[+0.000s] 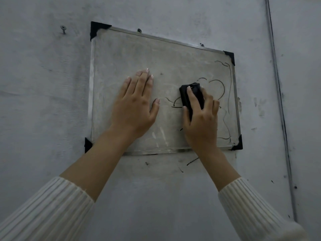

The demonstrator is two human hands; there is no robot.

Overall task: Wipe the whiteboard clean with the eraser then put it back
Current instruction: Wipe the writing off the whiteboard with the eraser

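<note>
Bracing the whiteboard [121, 54] with your left hand [133, 105] looks deliberate. The palm is flat, the fingers are straight and close together, and the thumb is spread toward the other hand. Judged purpose: to stop the panel shifting on the wall [43, 87] while you rub.

Your right hand [202, 122] grips the black eraser [198, 94]. The forefinger lies along its back, the thumb is on the side facing the left hand, and the other fingers curl over the far side. This hold suits pressing the eraser's face flat to the board. The eraser sits under the fingertips, touching the surface.

Observations:
- Marker lines [220, 87] loop out past the eraser on the side away from the left hand. They also run down beside the right wrist, near the board's far edge.
- A few short strokes lie between the two thumbs.
- Around and above the left hand the board shows only grey smear — no clear strokes.

Judgement: the wiping step is in hand and perhaps half done. The unwiped part lies beyond the right hand.

Pose: both forearms reach up and forward, with the wrists nearly in line. The ribbed cream sleeves [43, 211] are pushed back, which keeps the cuffs off the ink.

No holder or ledge for the eraser is visible, so you cannot tell from here where it goes back.
</note>
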